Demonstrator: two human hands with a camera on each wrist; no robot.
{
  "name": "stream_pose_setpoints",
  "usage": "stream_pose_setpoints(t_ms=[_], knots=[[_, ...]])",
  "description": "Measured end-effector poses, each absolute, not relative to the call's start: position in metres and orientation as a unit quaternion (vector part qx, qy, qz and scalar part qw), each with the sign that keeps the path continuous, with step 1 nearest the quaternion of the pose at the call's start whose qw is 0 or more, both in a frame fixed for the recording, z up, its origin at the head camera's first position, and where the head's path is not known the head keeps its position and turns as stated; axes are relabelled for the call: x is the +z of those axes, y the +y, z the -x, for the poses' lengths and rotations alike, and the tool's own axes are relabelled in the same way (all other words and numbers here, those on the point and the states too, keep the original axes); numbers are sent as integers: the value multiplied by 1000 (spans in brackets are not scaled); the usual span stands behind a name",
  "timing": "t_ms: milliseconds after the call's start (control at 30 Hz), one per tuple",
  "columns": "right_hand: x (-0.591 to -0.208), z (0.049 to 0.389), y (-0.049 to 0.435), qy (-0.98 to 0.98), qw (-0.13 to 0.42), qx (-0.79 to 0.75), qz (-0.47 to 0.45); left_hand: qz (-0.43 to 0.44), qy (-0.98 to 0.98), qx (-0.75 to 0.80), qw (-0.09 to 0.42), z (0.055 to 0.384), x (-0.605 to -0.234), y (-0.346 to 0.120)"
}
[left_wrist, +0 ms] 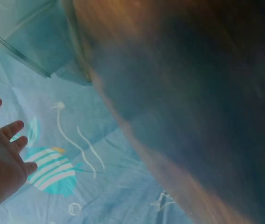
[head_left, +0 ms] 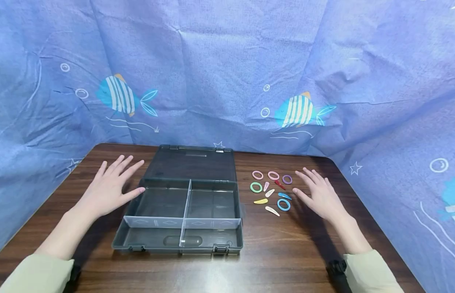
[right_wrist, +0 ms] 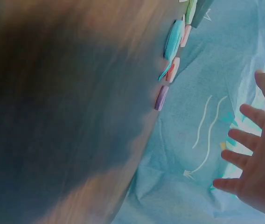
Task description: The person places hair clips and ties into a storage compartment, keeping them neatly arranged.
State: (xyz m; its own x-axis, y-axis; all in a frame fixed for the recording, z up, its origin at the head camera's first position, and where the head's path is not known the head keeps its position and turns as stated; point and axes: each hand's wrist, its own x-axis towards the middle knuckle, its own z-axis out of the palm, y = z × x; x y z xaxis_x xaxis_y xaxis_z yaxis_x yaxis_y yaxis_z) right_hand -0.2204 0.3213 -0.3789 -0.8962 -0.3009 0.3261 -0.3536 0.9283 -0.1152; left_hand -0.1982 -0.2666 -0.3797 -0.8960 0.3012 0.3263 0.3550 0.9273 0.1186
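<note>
My left hand (head_left: 109,188) is held out with fingers spread at the left side of a grey see-through divided box (head_left: 212,223), its thumb overlapping the rim in the head view. The box's lid (head_left: 196,165) lies folded back behind it. On the right, my other hand (head_left: 319,195) hovers with fingers extended and holds nothing. Just left of it lie several hair ties, including a blue one (head_left: 284,204), a green one (head_left: 256,187) and a purple one (head_left: 287,179). Among them are several snap hair clips, such as a yellow clip (head_left: 260,201) and a red clip (head_left: 280,185).
All of this stands on a dark brown wooden table (head_left: 278,252). A blue curtain (head_left: 227,81) printed with striped fish hangs right behind the table's back edge and round both sides. Clear dividers (head_left: 157,221) split the box into compartments.
</note>
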Motion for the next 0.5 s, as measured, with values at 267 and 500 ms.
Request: stream_pose_setpoints(t_ms=[267,500], knots=[[-382,235,319,-963,120,98,-219,190,-964,-175,63,211,-385,-284],[-385,246,315,-952,87,117,-269,194,-949,-250,-17,217,-394,-296]])
